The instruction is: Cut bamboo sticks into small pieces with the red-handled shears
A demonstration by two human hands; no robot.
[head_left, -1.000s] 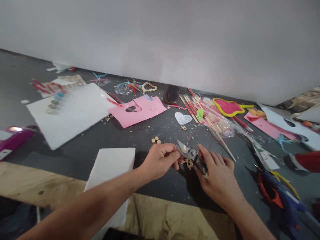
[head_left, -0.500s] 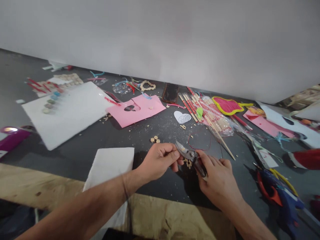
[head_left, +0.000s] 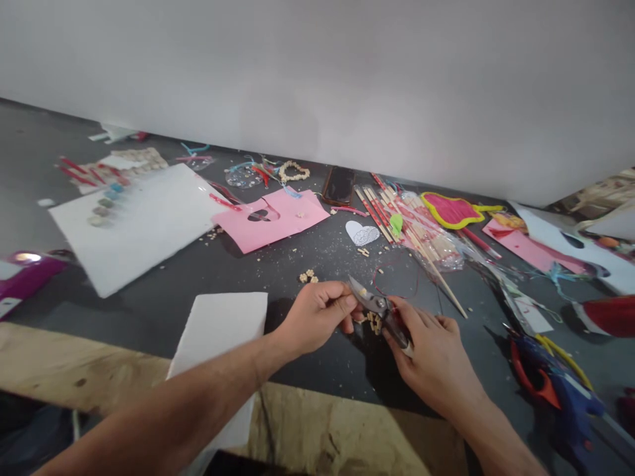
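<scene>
Grey-bladed, dark-handled shears [head_left: 381,307] tilt above the dark tabletop [head_left: 327,367] by small pale pieces [head_left: 373,322], right hand [head_left: 432,340] gripping their handles; left hand [head_left: 317,316] is pinched closed at their tip, anything between its fingertips hidden.

over the last second it's mostly the right hand [head_left: 431,344] that has moved. its forefinger, raised a second ago, has dropped lower along the pruning shears [head_left: 381,304], and less of the red by their pivot shows now. the blade, bright then, looks greyer. with the finger down, more of the thin red thread [head_left: 376,281] shows on the table [head_left: 307,370]. the right thumb, hidden half a second ago, is visible again beside the handle. the person's head has shifted slightly too: the white board [head_left: 133,228] sits a little farther right in view than half a second ago.
</scene>
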